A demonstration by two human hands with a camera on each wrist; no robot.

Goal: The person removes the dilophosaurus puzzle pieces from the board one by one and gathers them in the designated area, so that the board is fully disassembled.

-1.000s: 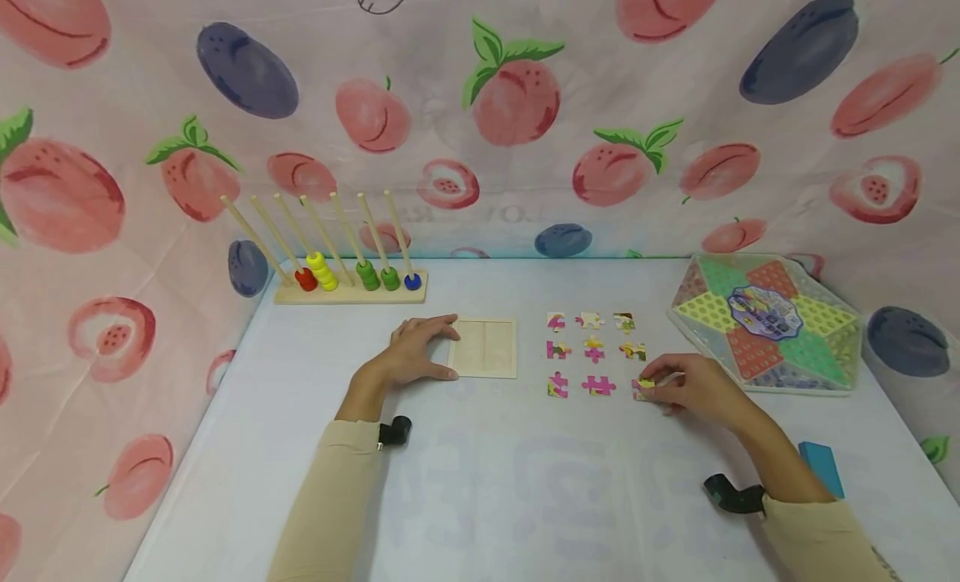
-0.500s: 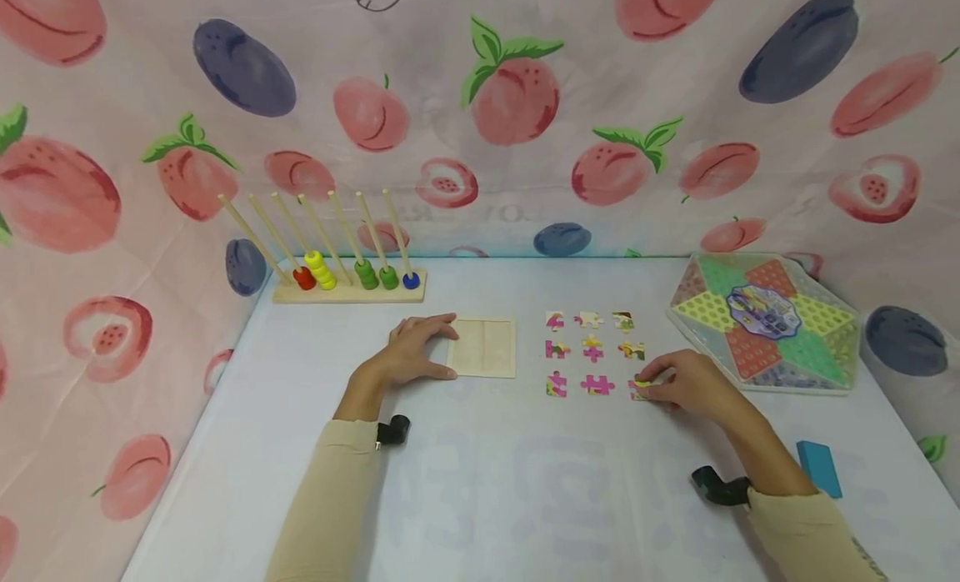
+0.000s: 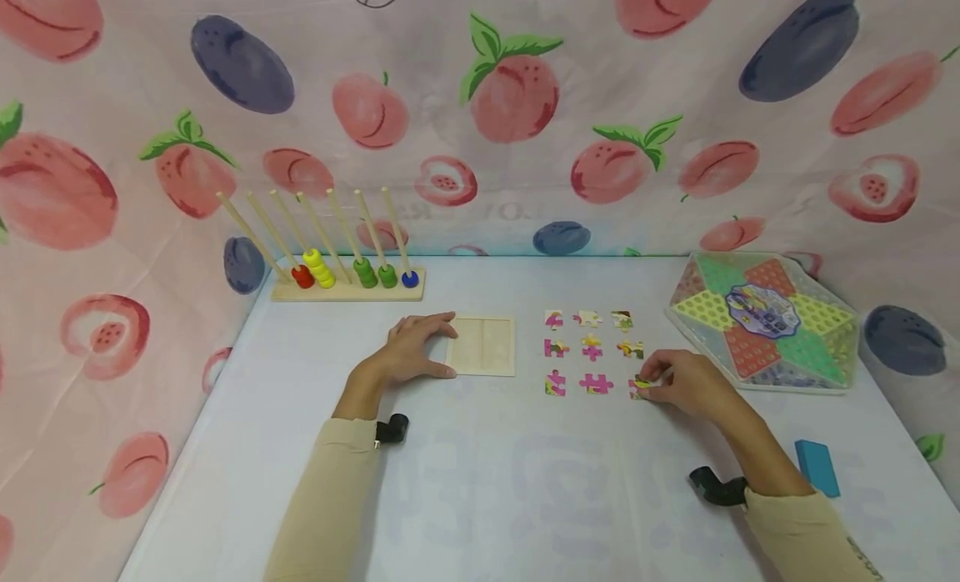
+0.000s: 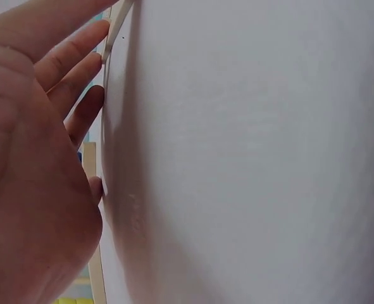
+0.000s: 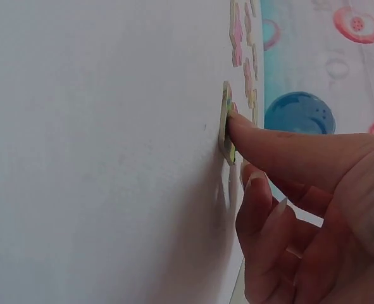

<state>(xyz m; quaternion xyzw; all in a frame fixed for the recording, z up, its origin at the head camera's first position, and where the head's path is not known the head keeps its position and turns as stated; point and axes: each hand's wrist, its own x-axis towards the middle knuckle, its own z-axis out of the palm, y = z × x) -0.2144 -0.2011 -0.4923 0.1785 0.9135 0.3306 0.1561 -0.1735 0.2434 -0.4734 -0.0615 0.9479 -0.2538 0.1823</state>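
A shallow pale wooden puzzle tray (image 3: 498, 347) lies on the white table. My left hand (image 3: 411, 348) is at its left side, thumb near the lower corner and fingers near the upper one. In the left wrist view the fingers (image 4: 79, 76) are fairly straight, their tips at the tray's edge. To the right, pink and yellow jigsaw puzzle pieces (image 3: 592, 348) lie face up in three rows of three. My right hand (image 3: 690, 383) pinches the bottom right puzzle piece (image 3: 636, 388) between thumb and forefinger. In the right wrist view the thumb lies on that piece (image 5: 226, 126), low at the table.
A wooden counting rack (image 3: 348, 293) with coloured beads on upright pegs stands at the back left. At the back right lies a large patterned, many-sided box (image 3: 765, 323). A blue block (image 3: 817, 467) sits beside the right forearm. Fruit-printed cloth (image 3: 480, 148) hangs behind the table.
My right hand has shifted slightly to the left with its fingers still at the bottom right puzzle piece. The left hand stays at the tray.
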